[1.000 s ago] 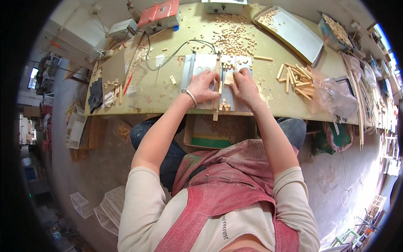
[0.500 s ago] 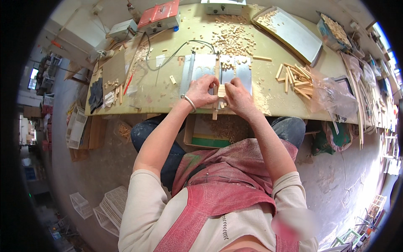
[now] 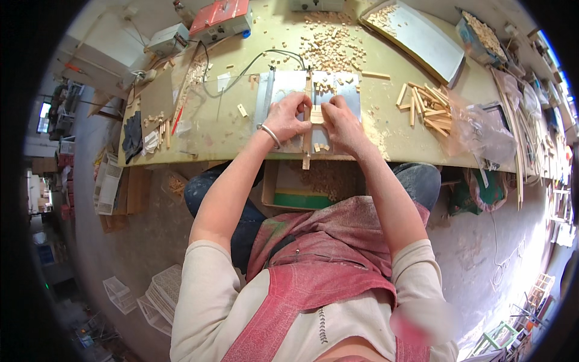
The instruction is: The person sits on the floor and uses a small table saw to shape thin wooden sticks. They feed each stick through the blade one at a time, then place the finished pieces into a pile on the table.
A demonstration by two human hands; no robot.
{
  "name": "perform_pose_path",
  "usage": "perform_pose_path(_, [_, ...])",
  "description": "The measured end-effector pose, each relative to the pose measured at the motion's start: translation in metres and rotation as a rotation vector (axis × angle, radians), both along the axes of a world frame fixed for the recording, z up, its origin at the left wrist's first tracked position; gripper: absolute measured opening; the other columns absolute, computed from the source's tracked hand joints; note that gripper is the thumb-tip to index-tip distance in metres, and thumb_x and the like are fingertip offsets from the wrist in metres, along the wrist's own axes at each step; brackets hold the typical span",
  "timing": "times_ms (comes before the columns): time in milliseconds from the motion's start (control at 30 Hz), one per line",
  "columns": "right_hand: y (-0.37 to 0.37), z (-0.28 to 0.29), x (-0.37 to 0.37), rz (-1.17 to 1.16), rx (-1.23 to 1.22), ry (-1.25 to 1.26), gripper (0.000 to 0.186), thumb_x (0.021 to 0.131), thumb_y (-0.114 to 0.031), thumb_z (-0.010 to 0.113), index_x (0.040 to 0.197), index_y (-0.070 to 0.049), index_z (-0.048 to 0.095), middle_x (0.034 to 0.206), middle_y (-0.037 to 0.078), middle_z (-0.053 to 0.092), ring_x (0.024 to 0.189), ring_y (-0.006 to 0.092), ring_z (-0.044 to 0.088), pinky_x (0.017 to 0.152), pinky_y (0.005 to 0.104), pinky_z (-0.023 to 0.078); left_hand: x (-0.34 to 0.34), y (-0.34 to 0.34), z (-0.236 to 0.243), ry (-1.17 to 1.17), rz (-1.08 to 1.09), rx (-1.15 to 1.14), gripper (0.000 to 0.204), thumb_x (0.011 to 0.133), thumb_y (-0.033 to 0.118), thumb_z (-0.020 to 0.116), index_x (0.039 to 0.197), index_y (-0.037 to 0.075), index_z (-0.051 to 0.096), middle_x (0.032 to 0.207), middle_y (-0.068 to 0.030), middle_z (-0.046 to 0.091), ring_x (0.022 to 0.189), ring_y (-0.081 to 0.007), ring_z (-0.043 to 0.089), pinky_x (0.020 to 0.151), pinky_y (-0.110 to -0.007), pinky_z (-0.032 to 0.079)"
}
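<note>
Both hands are at a metal work plate [image 3: 354,102] set on the table, with a slot along its middle. Between them is a small bundle of short pale wooden sticks [image 3: 316,114]. My left hand [image 3: 289,116] wears a bracelet at the wrist. Its thumb and fingers curl closed against the bundle's left side, by a narrow wooden guide strip [image 3: 306,148]. Closed on the bundle's right side is my right hand [image 3: 344,123]; its fingertips are partly hidden. Just nearer to me lie a few small wooden blocks [image 3: 321,146].
Many cut wooden blocks [image 3: 332,48] are scattered beyond the plate. Longer wooden sticks [image 3: 429,108] are piled at the right beside a clear plastic bag [image 3: 482,136]. A metal tray [image 3: 422,45] lies behind. At the left are a red box [image 3: 220,18], a cable [image 3: 241,78] and dark gloves [image 3: 132,137].
Both hands have moved a little away from me along the plate, with the bundle of sticks between them. The small blocks nearer to me stay on the plate. The view has shifted slightly.
</note>
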State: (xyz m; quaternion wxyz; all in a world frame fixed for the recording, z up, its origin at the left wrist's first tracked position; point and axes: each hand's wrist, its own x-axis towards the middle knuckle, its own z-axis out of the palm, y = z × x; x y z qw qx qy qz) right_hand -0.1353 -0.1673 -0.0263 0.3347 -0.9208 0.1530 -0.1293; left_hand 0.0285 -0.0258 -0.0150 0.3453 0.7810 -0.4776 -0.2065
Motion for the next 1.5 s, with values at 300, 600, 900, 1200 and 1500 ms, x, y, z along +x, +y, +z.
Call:
perform_pose_path(300, [-0.016, -0.005, 0.016, -0.009, -0.028, 0.023, 0.033, 0.093, -0.004, 0.072, 0.124, -0.006, 0.063, 0.133, 0.02, 0.054, 0.121, 0.0424, 0.061, 0.1, 0.0468, 0.053, 0.018, -0.017, -0.005, -0.046, -0.012, -0.001, 0.043, 0.073, 0.019, 0.082, 0.111, 0.009, 0.067, 0.092, -0.0018, 0.058, 0.079, -0.0147, 0.055, 0.077, -0.03, 0.053])
perform_pose_path(600, [-0.025, 0.002, 0.028, -0.045, -0.009, 0.058, 0.037, 0.092, -0.006, 0.073, 0.128, -0.005, 0.062, 0.132, 0.02, 0.054, 0.12, 0.0423, 0.061, 0.101, 0.0465, 0.053, 0.024, -0.026, 0.0, -0.054, 0.013, 0.066, 0.043, 0.071, 0.022, 0.083, 0.11, 0.01, 0.067, 0.092, -0.0024, 0.058, 0.081, -0.0153, 0.056, 0.077, -0.03, 0.053])
perform_pose_path(900, [-0.001, 0.004, -0.015, -0.016, -0.027, -0.001, 0.02, 0.092, -0.008, 0.071, 0.109, -0.001, 0.064, 0.122, 0.023, 0.057, 0.111, 0.0446, 0.063, 0.095, 0.0484, 0.055, -0.008, 0.027, 0.027, 0.015, -0.256, 0.182, 0.043, 0.075, 0.026, 0.082, 0.113, 0.013, 0.069, 0.098, -0.0046, 0.056, 0.094, -0.0199, 0.059, 0.088, -0.035, 0.051])
perform_pose_path(1200, [0.024, -0.002, -0.021, -0.008, 0.084, -0.107, 0.029, 0.092, -0.006, 0.07, 0.119, -0.005, 0.062, 0.124, 0.019, 0.059, 0.111, 0.0443, 0.064, 0.093, 0.0496, 0.054, -0.014, 0.018, 0.008, -0.1, -0.063, 0.075, 0.044, 0.074, 0.024, 0.085, 0.112, 0.01, 0.067, 0.096, -0.0035, 0.059, 0.084, -0.0173, 0.058, 0.081, -0.032, 0.054])
perform_pose_path(1500, [0.012, 0.0, -0.025, 0.016, 0.152, -0.154, 0.027, 0.085, 0.001, 0.075, 0.108, 0.0, 0.063, 0.113, 0.014, 0.065, 0.092, 0.0258, 0.067, 0.083, 0.0354, 0.057, -0.016, 0.016, 0.005, -0.156, -0.059, 0.072, 0.042, 0.07, 0.022, 0.082, 0.108, 0.01, 0.066, 0.094, -0.0045, 0.059, 0.085, -0.0203, 0.06, 0.081, -0.034, 0.054])
